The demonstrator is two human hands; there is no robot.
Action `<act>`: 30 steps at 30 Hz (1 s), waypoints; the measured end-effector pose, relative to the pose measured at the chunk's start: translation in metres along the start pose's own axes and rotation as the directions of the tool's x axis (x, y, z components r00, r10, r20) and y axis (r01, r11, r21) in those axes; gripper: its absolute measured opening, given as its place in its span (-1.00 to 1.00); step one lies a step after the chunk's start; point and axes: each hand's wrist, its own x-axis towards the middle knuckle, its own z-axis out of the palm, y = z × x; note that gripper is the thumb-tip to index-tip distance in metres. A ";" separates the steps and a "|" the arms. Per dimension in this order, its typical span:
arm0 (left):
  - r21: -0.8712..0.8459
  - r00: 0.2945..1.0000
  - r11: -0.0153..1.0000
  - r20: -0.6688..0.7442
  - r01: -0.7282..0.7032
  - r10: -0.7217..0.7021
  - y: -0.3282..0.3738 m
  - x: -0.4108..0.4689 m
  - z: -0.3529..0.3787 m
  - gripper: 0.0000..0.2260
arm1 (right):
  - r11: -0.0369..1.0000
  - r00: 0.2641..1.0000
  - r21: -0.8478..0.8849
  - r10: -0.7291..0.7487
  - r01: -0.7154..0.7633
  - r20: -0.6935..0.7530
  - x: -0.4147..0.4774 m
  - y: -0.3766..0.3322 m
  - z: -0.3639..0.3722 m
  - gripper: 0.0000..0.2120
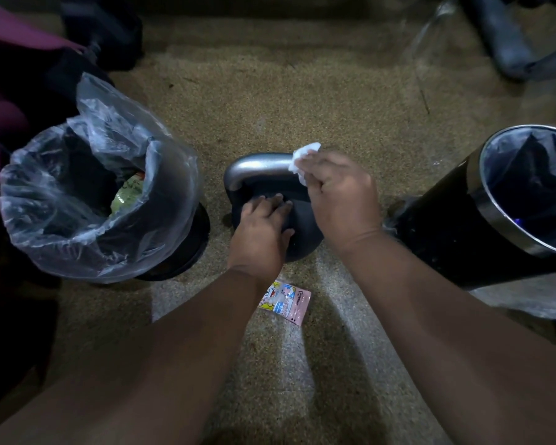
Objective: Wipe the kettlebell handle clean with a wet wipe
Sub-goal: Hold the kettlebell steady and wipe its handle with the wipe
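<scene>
A dark kettlebell [302, 220] stands on the speckled floor in the middle of the view, its silver handle [254, 165] arching over the top. My right hand [337, 194] is closed around a crumpled white wet wipe [302, 160] and presses it against the right end of the handle. My left hand [260, 232] lies flat on the kettlebell's round body with its fingers spread, holding nothing. A pink wet wipe packet [286, 303] lies on the floor just in front of the kettlebell, between my forearms.
A black bin lined with a clear plastic bag [93, 200] stands left of the kettlebell, with rubbish inside. A taller black bin with a steel rim [495, 207] stands close on the right. Dark equipment sits at the back corners.
</scene>
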 end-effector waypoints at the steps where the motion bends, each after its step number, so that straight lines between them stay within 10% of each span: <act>1: -0.002 1.000 1.000 0.001 0.007 -0.007 0.000 0.000 0.001 -0.57 | 0.999 1.000 0.012 0.030 -0.030 0.004 0.004 0.000 0.000 -0.84; 30: -0.001 1.000 1.000 0.000 0.006 -0.006 0.001 -0.001 0.000 -0.58 | 0.996 0.995 -0.007 0.093 -0.093 0.033 0.010 0.004 -0.005 -0.83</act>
